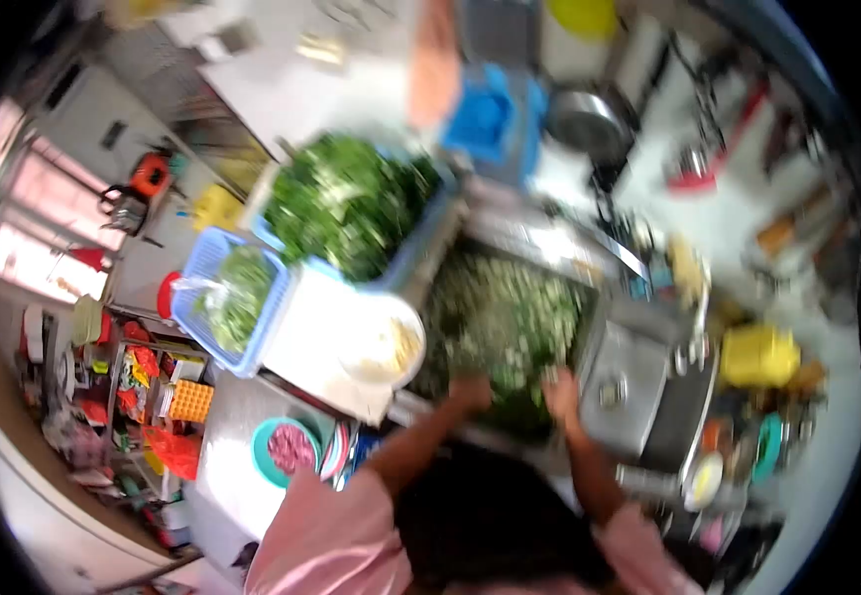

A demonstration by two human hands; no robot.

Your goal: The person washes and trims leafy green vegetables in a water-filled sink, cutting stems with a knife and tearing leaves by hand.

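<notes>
A large metal sink [594,342] holds chopped green and pale vegetables [510,307] in water. At its near left part is my left hand [469,395], blurred, with its fingers down at the greens. My right hand [560,392] reaches in at the near right part, against dark green leaves [524,402]. The fingers of both hands are too smeared or hidden to tell their shape. Left of the sink stands a white bowl [391,342] with pale yellowish pieces inside.
Behind left, a blue basket [420,233] is heaped with leafy greens. A smaller blue basket [197,312] holds bagged greens. A teal bowl [264,456] of pinkish food sits near left. To the right are an empty basin [629,382], a faucet [693,352] and a yellow container [757,355].
</notes>
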